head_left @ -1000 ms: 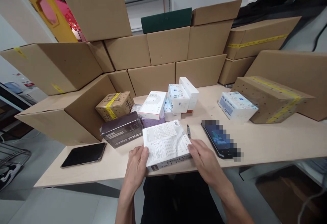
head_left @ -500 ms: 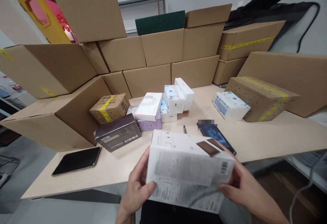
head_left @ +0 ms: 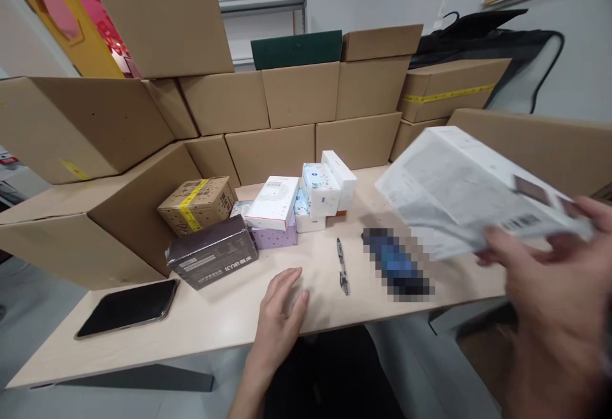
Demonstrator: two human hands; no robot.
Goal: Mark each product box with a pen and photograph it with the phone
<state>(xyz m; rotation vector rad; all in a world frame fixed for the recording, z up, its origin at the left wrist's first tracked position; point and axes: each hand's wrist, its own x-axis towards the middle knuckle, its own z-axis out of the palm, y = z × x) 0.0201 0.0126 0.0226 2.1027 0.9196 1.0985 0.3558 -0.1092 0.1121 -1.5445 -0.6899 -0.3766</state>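
Observation:
My right hand [head_left: 540, 266] grips a white printed box [head_left: 459, 183] by its near right end and holds it up over the right side of the table. Dark printed rectangles and a barcode show on the box, and its far end is tilted up. My left hand [head_left: 283, 310] holds nothing; its thumb and fingers are apart above the table's front edge. A pen [head_left: 342, 266] lies to the right of that hand. Beyond the pen is a phone-like dark device [head_left: 396, 263], blurred by pixel blocks.
A dark box [head_left: 213, 253], a purple box [head_left: 275, 236], a white power bank box [head_left: 275, 202] and a tissue pack [head_left: 320, 188] stand mid-table. A black phone [head_left: 128, 307] lies left. Stacked cardboard boxes [head_left: 270, 151] wall the back; a yellow-taped carton [head_left: 196, 203] stands left.
The white box has moved from in front of me to the right and up, carried by my right hand alone. My left hand has let go of it. The pen is now fully uncovered.

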